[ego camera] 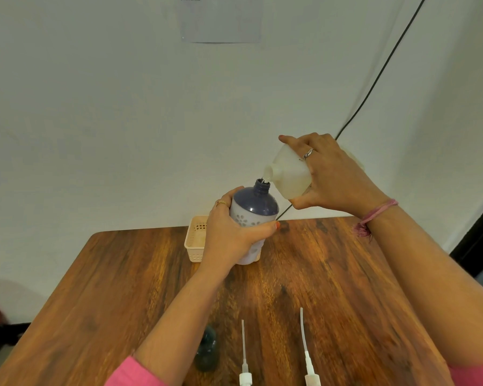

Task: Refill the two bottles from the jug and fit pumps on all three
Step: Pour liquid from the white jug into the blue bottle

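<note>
My left hand (232, 232) grips a bottle (255, 207) with a dark blue shoulder and a white flower-patterned body, standing on the wooden table (123, 288). My right hand (335, 176) holds a translucent white jug (287, 174) tilted, its spout just over the bottle's open neck, with liquid running in. Two white pumps lie near the front edge, their tubes pointing away from me: one (244, 363) left, one (307, 355) right. A dark blue-green bottle (207, 352) shows beside my left forearm, partly hidden by it.
A small cream perforated basket (195, 240) sits at the table's far edge, behind the held bottle. A black cable (379, 79) runs down the white wall to the table's back. A sheet of paper (221, 20) hangs on the wall.
</note>
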The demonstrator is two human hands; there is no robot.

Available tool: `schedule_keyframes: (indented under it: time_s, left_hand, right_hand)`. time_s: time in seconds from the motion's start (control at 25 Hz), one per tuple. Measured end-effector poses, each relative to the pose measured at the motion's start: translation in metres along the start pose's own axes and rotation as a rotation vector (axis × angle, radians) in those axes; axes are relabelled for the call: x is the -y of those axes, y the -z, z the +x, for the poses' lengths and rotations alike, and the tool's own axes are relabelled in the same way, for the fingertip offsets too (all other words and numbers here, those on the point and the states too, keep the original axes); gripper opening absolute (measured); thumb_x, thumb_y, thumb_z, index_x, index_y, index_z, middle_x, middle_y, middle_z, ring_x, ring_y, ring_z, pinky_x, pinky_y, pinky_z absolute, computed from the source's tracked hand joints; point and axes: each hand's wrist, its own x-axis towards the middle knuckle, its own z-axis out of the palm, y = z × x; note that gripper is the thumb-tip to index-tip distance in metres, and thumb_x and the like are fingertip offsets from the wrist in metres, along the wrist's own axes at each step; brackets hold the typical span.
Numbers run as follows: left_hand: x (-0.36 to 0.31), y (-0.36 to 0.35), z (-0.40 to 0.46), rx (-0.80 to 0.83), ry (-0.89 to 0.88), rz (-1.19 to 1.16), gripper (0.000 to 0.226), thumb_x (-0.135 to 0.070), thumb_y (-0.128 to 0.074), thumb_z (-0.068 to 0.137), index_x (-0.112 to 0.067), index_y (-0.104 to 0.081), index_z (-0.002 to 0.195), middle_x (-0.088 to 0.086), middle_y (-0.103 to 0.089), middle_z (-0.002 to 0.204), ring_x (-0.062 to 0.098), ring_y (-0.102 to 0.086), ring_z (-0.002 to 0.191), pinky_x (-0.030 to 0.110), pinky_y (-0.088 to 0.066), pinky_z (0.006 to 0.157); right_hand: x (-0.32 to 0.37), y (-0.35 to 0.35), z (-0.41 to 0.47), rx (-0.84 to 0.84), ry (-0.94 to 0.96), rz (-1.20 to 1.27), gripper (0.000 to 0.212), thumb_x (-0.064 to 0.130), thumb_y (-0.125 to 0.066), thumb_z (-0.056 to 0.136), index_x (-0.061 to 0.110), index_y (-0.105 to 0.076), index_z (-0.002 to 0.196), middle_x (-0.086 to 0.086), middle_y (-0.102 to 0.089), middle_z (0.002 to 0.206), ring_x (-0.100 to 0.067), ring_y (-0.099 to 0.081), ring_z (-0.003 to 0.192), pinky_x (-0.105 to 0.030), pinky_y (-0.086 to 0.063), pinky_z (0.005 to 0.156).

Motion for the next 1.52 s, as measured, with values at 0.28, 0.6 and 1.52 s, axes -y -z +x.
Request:
schedule_keyframes:
  time_s: [0.28, 0.6, 1.52]
  left_hand:
    - [0.0001, 0.0009, -0.0001, -0.003, 0.003, 0.002, 0.078, -0.033, -0.084, 0.048, -0.03, -0.052, 0.119, -0.011, -0.062, 0.107, 0.005, -0.06, 0.095, 0.019, -0.053, 0.074]
    - [-0.0006, 0.0007, -0.0015, 0.002, 0.016, -0.009, 0.074, -0.022, -0.09, 0.055, -0.032, -0.052, 0.117, -0.012, -0.062, 0.107, 0.005, -0.06, 0.096, 0.027, -0.056, 0.079]
    - [-0.0001, -0.0005, -0.0058, -0.013, 0.026, -0.015, 0.079, -0.031, -0.087, 0.048, -0.028, -0.054, 0.12, -0.009, -0.063, 0.109, 0.008, -0.061, 0.099, 0.038, -0.056, 0.086]
  right_hand:
    - [0.0008, -0.0011, 0.0004, 0.004, 0.003, 0.006, 0.108, 0.032, -0.084, 0.054, 0.02, -0.029, 0.146, -0.011, -0.048, 0.126, -0.03, -0.043, 0.113, -0.041, -0.042, 0.089]
    - [0.0012, -0.0009, -0.0009, 0.001, 0.008, -0.001, 0.107, 0.032, -0.084, 0.055, 0.02, -0.029, 0.146, -0.012, -0.049, 0.126, -0.029, -0.043, 0.113, -0.039, -0.041, 0.089]
    - [0.0031, -0.0008, -0.0025, -0.013, 0.027, -0.028, 0.107, 0.031, -0.084, 0.053, 0.018, -0.032, 0.145, -0.013, -0.05, 0.125, -0.031, -0.045, 0.112, -0.038, -0.041, 0.09]
